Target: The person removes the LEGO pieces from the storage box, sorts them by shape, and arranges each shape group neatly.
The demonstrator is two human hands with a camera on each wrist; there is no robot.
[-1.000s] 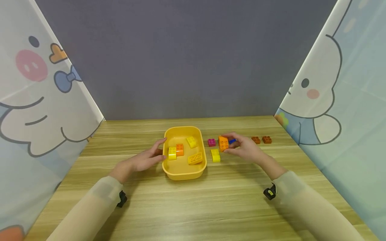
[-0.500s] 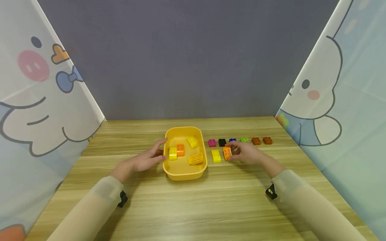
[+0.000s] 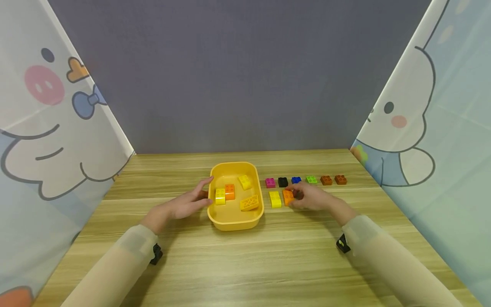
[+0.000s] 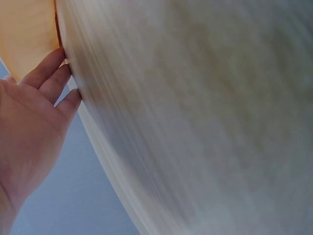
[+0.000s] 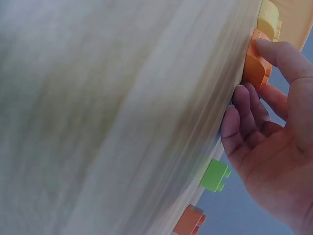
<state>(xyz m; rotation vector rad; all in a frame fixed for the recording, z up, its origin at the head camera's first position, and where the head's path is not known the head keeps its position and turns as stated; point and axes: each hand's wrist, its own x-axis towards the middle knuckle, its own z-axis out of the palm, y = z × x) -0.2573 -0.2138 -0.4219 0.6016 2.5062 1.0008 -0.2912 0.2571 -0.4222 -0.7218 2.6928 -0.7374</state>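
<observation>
My right hand (image 3: 312,196) pinches an orange toy building brick (image 3: 288,197) between thumb and forefinger, low at the table. In the right wrist view the orange brick (image 5: 257,58) has a curved side, and the other fingers (image 5: 242,110) curl loosely beside it. A yellow brick (image 3: 275,199) lies just left of it. At the left side of a yellow plastic bin (image 3: 235,226), my left hand (image 3: 188,204) rests with spread fingers and thumb touching the wall. The left wrist view shows those fingers (image 4: 54,78) extended near the bin's side (image 4: 29,29).
Behind the orange brick runs a row of small bricks: magenta (image 3: 270,183), black (image 3: 282,182), blue (image 3: 296,180), lime green (image 3: 311,179) and two brown ones, the nearer brown brick (image 3: 326,180) included. Inside the bin lie several yellow and orange bricks. A grey panel (image 3: 238,85) closes the back.
My right hand has brought the orange brick down from over the black brick toward the front, to a spot right of the yellow one. The left hand has stayed at the bin.
</observation>
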